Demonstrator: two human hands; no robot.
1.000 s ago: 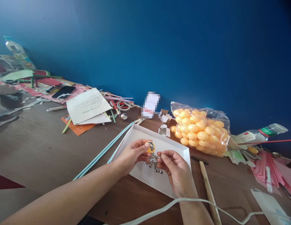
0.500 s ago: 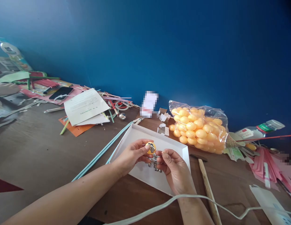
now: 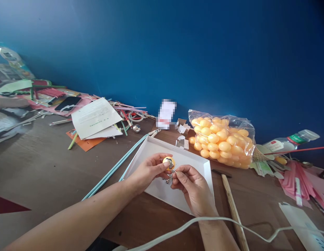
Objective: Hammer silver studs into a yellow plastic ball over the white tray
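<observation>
My left hand (image 3: 151, 171) is closed round a small yellow-orange ball (image 3: 166, 159), its thumb against silvery bits on the ball's side. Several small silver bells (image 3: 168, 180) hang or lie just below it; whether they join the ball is hidden. Close by on the right, my right hand (image 3: 192, 186) pinches something tiny and thin between thumb and fingertips, too small to name. Both hands are above a shallow white tray (image 3: 143, 148).
A clear bag of orange balls (image 3: 224, 143) lies behind the tray. Right of it are a wooden-handled hammer (image 3: 233, 209) and a plastic bottle (image 3: 292, 141). A pale cable (image 3: 175, 233) crosses my right wrist. Light-blue cords (image 3: 112, 172) and papers (image 3: 95, 116) lie leftward. Another person's hand (image 3: 10, 103) shows far left.
My right hand has shifted slightly left, its pinching fingertips nearer the ball. The dangling bells are now more covered by its fingers. My left hand keeps its hold.
</observation>
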